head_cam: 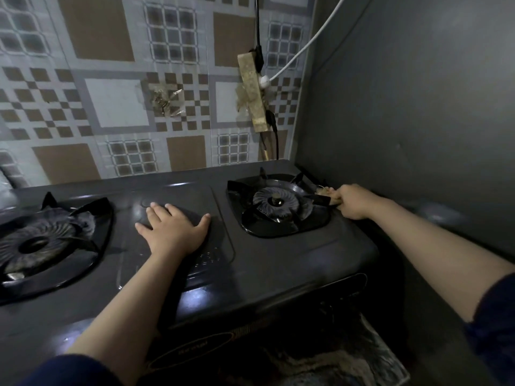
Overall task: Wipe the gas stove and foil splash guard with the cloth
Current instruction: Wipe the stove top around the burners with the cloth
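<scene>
Nearest, two forearms in dark sleeves reach over the stove [278,263]. Left hand [174,228]: flat, fingers spread, palm pressing the raised centre panel between the burners; it holds nothing and steadies the stove. Right hand [352,200]: fingers curled, its grip closed on the cloth [324,192], a small tan wad at the stove's right edge, just beside the right burner [276,203] and near the grey side wall [418,107]. The cloth looks soft and light and should bunch easily; it is best held wadded, with one face pushed into the gap. The pan supports may snag it. Farthest, the patterned splash guard [117,101] stands behind the stove, carrying a taped power strip [255,96] to be avoided.
</scene>
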Available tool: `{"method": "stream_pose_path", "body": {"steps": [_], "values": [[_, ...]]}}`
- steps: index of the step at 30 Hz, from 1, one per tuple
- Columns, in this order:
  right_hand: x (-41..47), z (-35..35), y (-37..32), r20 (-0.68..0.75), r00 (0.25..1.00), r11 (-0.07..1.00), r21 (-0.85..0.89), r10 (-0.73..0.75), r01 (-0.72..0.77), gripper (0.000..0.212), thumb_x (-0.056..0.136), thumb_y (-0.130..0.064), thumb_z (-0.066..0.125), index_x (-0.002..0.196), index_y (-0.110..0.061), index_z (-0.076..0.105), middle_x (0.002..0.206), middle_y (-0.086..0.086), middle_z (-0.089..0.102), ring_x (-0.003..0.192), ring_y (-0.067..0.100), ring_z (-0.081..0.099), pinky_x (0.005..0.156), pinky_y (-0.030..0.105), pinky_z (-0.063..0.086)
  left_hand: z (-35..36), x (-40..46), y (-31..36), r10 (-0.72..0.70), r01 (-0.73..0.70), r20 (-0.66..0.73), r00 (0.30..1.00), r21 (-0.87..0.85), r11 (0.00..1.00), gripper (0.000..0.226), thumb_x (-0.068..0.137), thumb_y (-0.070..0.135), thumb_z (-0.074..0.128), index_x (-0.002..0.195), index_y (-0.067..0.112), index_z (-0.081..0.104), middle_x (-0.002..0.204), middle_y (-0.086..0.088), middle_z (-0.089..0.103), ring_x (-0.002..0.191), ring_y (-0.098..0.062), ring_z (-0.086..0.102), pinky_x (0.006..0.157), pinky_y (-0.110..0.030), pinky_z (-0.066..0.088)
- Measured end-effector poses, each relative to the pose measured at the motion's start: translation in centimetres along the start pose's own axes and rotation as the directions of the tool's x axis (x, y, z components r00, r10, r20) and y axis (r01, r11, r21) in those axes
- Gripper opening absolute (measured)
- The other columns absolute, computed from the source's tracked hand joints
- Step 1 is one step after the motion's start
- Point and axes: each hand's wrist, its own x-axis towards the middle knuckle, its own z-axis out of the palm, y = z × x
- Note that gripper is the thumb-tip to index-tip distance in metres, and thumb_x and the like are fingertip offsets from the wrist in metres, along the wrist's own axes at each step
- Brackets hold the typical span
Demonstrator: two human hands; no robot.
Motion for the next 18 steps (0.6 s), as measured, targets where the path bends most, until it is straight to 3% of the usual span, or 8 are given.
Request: {"method": "stream_pose_path", "body": {"steps": [2,5,9,13,16,18], "values": [[-0.9,-0.2,-0.6,-0.007,1.000,0.998,-0.068,0.017,-0.017,0.033,0.084,-0.012,0.054,0.116,-0.015,0.065,0.117,0.007,0.063,0.103,0.027,0.059,0.079,0.023,0.045,-0.1,0.0,0.0,0.007,-0.007,0.000,1.000,-0.018,1.000,0.102,0.086,0.074,0.029,0.152,-0.001,0.011,0.160,-0.023,0.000,0.149,-0.034,-0.003,0.114,-0.060,0.001],[-2.4,-0.2,-1.2,-0.033,0.999,0.986,-0.162,0.043,-0.047,0.036,0.085,-0.009,0.054,0.120,-0.011,0.061,0.119,0.012,0.061,0.107,0.030,0.059,0.081,0.024,0.044,-0.2,0.2,0.2,0.014,-0.014,-0.003,1.000,-0.035,0.999,0.102,0.086,0.073,0.031,0.151,-0.002,0.011,0.159,-0.025,0.001,0.148,-0.035,-0.004,0.113,-0.061,0.001],[-4.5,-0.1,-3.2,-0.019,0.996,0.949,-0.300,0.092,-0.094,0.033,0.085,-0.003,0.050,0.118,-0.001,0.054,0.120,0.018,0.058,0.107,0.034,0.058,0.087,0.039,0.049,-0.1,0.5,0.4,0.012,-0.012,0.005,1.000,-0.025,1.000,0.101,0.086,0.071,0.030,0.151,-0.004,0.011,0.158,-0.028,0.001,0.148,-0.037,-0.004,0.112,-0.063,0.001],[-6.4,0.0,-5.2,0.013,0.991,0.888,-0.446,0.131,-0.112,0.046,0.089,0.001,0.045,0.135,-0.007,0.042,0.138,0.014,0.045,0.122,0.034,0.049,0.102,0.057,0.036,0.1,0.8,0.5,0.018,-0.018,0.026,1.000,-0.020,1.000,0.102,0.086,0.071,0.029,0.151,-0.005,0.008,0.158,-0.029,-0.001,0.147,-0.039,-0.006,0.112,-0.064,0.001],[-8.0,0.3,-6.0,0.033,0.991,0.866,-0.490,0.128,-0.096,0.055,0.090,0.001,0.044,0.142,-0.010,0.034,0.142,0.013,0.042,0.123,0.033,0.049,0.101,0.053,0.036,0.0,0.8,0.6,0.028,-0.027,0.042,0.999,-0.014,1.000,0.101,0.086,0.070,0.027,0.150,-0.005,0.007,0.157,-0.030,-0.002,0.147,-0.040,-0.007,0.112,-0.064,0.001],[-9.0,0.5,-6.3,0.035,0.992,0.881,-0.464,0.121,-0.091,0.051,0.088,0.000,0.047,0.138,-0.010,0.040,0.132,0.014,0.049,0.117,0.033,0.052,0.097,0.048,0.041,-0.1,0.7,0.7,0.033,-0.032,0.051,0.998,-0.018,0.999,0.101,0.086,0.070,0.028,0.150,-0.005,0.006,0.157,-0.030,-0.002,0.147,-0.041,-0.007,0.112,-0.065,0.001]]}}
